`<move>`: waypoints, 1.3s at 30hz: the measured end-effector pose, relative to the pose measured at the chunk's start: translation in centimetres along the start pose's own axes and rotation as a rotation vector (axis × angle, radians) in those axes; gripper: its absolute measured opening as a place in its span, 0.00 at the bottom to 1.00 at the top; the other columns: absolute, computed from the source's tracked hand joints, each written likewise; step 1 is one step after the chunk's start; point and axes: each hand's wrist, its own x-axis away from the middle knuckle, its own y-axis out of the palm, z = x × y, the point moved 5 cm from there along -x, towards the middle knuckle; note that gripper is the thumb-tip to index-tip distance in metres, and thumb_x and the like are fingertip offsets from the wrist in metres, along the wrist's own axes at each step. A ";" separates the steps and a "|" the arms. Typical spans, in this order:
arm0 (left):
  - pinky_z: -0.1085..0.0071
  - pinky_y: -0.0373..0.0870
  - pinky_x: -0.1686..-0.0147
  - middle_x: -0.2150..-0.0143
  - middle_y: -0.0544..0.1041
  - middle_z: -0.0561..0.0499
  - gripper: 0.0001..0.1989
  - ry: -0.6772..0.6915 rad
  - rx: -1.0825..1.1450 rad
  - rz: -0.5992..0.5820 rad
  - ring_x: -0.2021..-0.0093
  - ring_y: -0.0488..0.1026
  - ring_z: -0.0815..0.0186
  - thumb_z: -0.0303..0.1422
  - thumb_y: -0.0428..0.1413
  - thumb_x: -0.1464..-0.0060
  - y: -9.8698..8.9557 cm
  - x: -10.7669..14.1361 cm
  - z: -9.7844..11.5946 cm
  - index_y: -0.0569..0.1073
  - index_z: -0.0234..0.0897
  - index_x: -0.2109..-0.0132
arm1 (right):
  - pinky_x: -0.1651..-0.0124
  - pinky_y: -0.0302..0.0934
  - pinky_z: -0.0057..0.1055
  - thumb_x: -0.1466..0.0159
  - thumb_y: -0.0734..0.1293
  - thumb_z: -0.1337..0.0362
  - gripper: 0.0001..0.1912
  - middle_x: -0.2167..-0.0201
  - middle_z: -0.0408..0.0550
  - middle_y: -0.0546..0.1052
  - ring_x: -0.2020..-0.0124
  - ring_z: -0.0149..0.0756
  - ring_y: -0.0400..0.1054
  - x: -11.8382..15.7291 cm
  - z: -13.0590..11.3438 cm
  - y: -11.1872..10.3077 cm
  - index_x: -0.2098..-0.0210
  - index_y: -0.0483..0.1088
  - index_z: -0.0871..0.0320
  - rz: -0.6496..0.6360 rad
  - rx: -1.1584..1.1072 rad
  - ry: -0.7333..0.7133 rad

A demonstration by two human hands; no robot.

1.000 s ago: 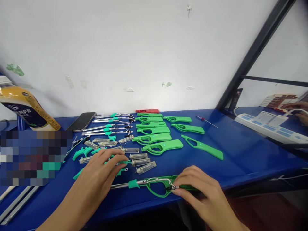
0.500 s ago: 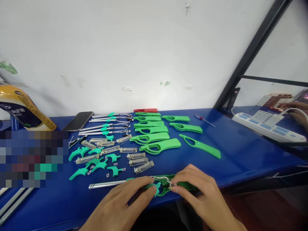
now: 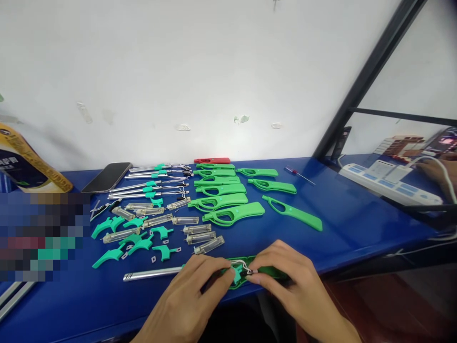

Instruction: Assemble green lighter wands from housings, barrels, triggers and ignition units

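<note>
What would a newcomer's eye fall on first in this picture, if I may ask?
Probably the bright green handles in the middle of the blue table, with a lone red handle behind them near the wall. Next, at the near edge, the left hand holds a teal trigger and the right hand pinches the end of white wires, over an open green shell.

Across the front edge of the desk point(image 3: 357, 219), a lighter handle shell point(image 3: 273, 272) lies beneath the left hand point(image 3: 194, 290) and right hand point(image 3: 296, 283); a metal tube point(image 3: 152, 274) extends left. Behind the left hand, triggers point(image 3: 108, 257) lie left of 3 fuel tanks point(image 3: 209, 245). Farther back, from left to right: bottle point(image 3: 30, 162), phone point(image 3: 107, 177), wired tubes point(image 3: 132, 188), stacked-up rows of spare shells point(image 3: 246, 211), screwdriver point(image 3: 293, 170), power strip point(image 3: 385, 185).
</note>
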 end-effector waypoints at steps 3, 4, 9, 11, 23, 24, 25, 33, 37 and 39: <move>0.71 0.77 0.55 0.50 0.79 0.46 0.19 -0.050 -0.022 0.010 0.54 0.78 0.65 0.23 0.45 0.25 0.1 0.1 -0.4 0.72 0.38 0.37 | 0.56 0.67 0.34 0.28 0.74 0.64 0.02 0.63 0.40 0.85 0.63 0.36 0.78 0.0 0.1 0.0 0.59 0.79 0.50 -0.006 -0.014 0.029; 0.71 0.77 0.56 0.51 0.79 0.45 0.18 -0.035 -0.032 0.018 0.54 0.77 0.65 0.23 0.46 0.26 0.0 0.1 -0.4 0.72 0.38 0.36 | 0.56 0.67 0.34 0.28 0.74 0.64 0.02 0.63 0.40 0.85 0.63 0.37 0.77 0.0 0.1 0.0 0.59 0.79 0.51 -0.004 -0.018 0.031; 0.66 0.75 0.58 0.55 0.80 0.49 0.13 0.029 -0.099 -0.016 0.58 0.72 0.63 0.19 0.55 0.30 0.0 -0.3 -0.8 0.76 0.37 0.45 | 0.57 0.67 0.33 0.29 0.75 0.65 0.02 0.63 0.41 0.85 0.63 0.36 0.77 0.1 0.0 -0.1 0.60 0.79 0.52 0.003 -0.034 0.027; 0.65 0.73 0.61 0.56 0.80 0.48 0.12 0.029 -0.120 -0.037 0.60 0.69 0.63 0.19 0.55 0.31 0.2 -0.5 -0.8 0.76 0.37 0.47 | 0.57 0.67 0.33 0.29 0.75 0.64 0.02 0.63 0.41 0.85 0.62 0.36 0.77 0.0 0.1 -0.1 0.60 0.79 0.52 -0.002 -0.042 0.030; 0.65 0.71 0.64 0.57 0.78 0.47 0.19 0.077 -0.248 0.010 0.61 0.66 0.61 0.13 0.49 0.36 -0.2 -1.2 0.2 0.77 0.33 0.47 | 0.56 0.67 0.28 0.31 0.77 0.64 0.02 0.63 0.35 0.86 0.61 0.31 0.77 -0.2 0.3 -0.4 0.59 0.82 0.49 0.015 -0.110 0.026; 0.66 0.72 0.64 0.57 0.78 0.47 0.21 0.065 -0.246 0.017 0.61 0.67 0.61 0.12 0.49 0.37 -0.2 -1.2 0.3 0.77 0.33 0.47 | 0.55 0.67 0.28 0.30 0.76 0.64 0.03 0.62 0.35 0.86 0.61 0.31 0.77 -0.2 0.3 -0.4 0.58 0.82 0.48 0.004 -0.108 0.033; 0.66 0.72 0.64 0.57 0.78 0.47 0.21 0.055 -0.238 0.024 0.61 0.67 0.61 0.12 0.48 0.38 -0.2 -1.1 0.3 0.78 0.34 0.47 | 0.55 0.67 0.28 0.29 0.76 0.64 0.03 0.62 0.35 0.86 0.60 0.31 0.77 -0.1 0.3 -0.4 0.57 0.82 0.47 -0.010 -0.104 0.040; 0.68 0.74 0.62 0.51 0.77 0.45 0.23 0.025 -0.227 -0.018 0.56 0.68 0.61 0.13 0.51 0.36 0.2 -0.1 -0.9 0.76 0.36 0.41 | 0.53 0.66 0.29 0.26 0.72 0.66 0.05 0.60 0.36 0.85 0.59 0.31 0.76 0.1 0.2 -0.4 0.55 0.81 0.48 -0.030 -0.056 0.031; 0.66 0.73 0.58 0.51 0.76 0.45 0.24 0.007 -0.205 -0.006 0.55 0.68 0.60 0.12 0.50 0.36 0.0 0.0 -1.1 0.76 0.36 0.41 | 0.54 0.67 0.28 0.26 0.72 0.66 0.05 0.60 0.37 0.85 0.59 0.31 0.76 0.2 0.2 -0.4 0.55 0.80 0.48 0.002 -0.047 0.011; 0.66 0.72 0.59 0.53 0.77 0.46 0.23 0.011 -0.198 0.014 0.56 0.68 0.61 0.11 0.50 0.37 -0.1 -0.2 -0.9 0.76 0.36 0.43 | 0.55 0.67 0.27 0.26 0.72 0.67 0.06 0.60 0.36 0.85 0.60 0.30 0.76 0.2 0.2 -0.4 0.55 0.80 0.49 0.017 -0.053 0.010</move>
